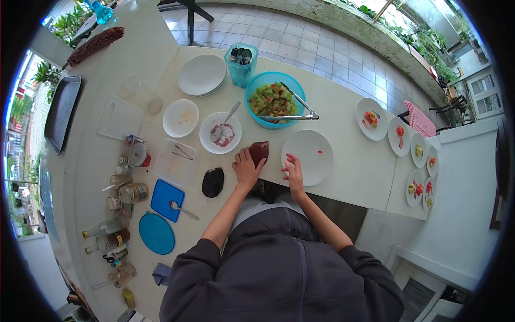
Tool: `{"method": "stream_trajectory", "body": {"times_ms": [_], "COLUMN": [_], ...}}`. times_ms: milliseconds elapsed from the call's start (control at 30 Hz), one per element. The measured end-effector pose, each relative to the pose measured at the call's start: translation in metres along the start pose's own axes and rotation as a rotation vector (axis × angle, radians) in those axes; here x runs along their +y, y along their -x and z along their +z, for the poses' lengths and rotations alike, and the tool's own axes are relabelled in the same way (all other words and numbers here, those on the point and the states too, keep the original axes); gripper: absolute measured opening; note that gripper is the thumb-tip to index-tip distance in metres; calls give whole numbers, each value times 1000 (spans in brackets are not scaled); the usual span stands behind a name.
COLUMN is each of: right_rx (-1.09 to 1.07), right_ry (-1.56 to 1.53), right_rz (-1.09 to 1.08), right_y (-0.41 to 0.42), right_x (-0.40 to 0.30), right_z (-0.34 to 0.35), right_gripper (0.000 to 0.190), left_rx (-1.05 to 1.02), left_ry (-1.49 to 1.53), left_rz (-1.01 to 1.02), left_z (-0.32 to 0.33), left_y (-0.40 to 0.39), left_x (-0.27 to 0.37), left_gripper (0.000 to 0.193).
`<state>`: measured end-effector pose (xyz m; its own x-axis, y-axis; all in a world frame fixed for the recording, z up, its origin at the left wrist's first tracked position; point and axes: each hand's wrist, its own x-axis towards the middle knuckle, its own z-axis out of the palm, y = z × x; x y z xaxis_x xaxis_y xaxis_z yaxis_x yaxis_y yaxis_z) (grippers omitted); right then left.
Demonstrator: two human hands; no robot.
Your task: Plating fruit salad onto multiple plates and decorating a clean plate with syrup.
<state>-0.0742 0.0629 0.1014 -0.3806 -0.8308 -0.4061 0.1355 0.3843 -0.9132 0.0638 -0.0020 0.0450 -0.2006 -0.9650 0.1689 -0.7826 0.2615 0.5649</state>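
My left hand (246, 168) holds a dark red, soft-looking pouch (259, 152) at the table's front edge, its thumb along the near side. My right hand (294, 174) holds nothing, with fingers apart and slightly curled over the left rim of a large white plate (312, 147). A small red piece lies on that plate. Beyond it, a turquoise bowl (247, 102) holds cubed green and red fruit, with metal tongs (310, 116) across it. Left of the pouch stands a white bowl (204, 141) with pinkish-red residue and a spoon (230, 114). A black crumpled item (213, 182) lies near my left wrist.
Plates with fruit portions (362, 124) line the table's right end. Stacked white plates (202, 74) and a turquoise cutlery container (241, 76) stand at the back. To the left are a clear tray (169, 171), a blue lid (159, 197), jars (130, 193) and bottles (102, 228).
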Motion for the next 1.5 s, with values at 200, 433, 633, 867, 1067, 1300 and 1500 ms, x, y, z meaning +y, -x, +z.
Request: {"method": "stream_trajectory", "body": {"times_ms": [200, 433, 633, 867, 1067, 1300, 1500], "right_rx": [-44, -25, -154, -468, -494, -558, -258], "right_ry": [-21, -18, -43, -57, -411, -1150, -1032], "right_rz": [75, 85, 64, 141, 232, 229, 191], "right_y": [25, 21, 12, 2, 11, 10, 4], "right_x": [24, 33, 27, 21, 6, -24, 10], "right_z": [-31, -36, -25, -11, -15, -31, -81], "right_gripper": [38, 33, 32, 35, 61, 65, 52], "left_rx": [18, 287, 409, 413, 31, -188, -257], "left_ry": [-228, -157, -257, 171, 699, 398, 315], "left_rz": [-1, 7, -538, -372, -210, 342, 557], "left_z": [1, -56, -60, -55, -77, -58, -53], "left_y": [11, 63, 79, 70, 34, 3, -3], "left_x": [-6, -38, -64, -60, 33, 114, 120], "left_gripper": [63, 62, 57, 35, 28, 40, 41]}}
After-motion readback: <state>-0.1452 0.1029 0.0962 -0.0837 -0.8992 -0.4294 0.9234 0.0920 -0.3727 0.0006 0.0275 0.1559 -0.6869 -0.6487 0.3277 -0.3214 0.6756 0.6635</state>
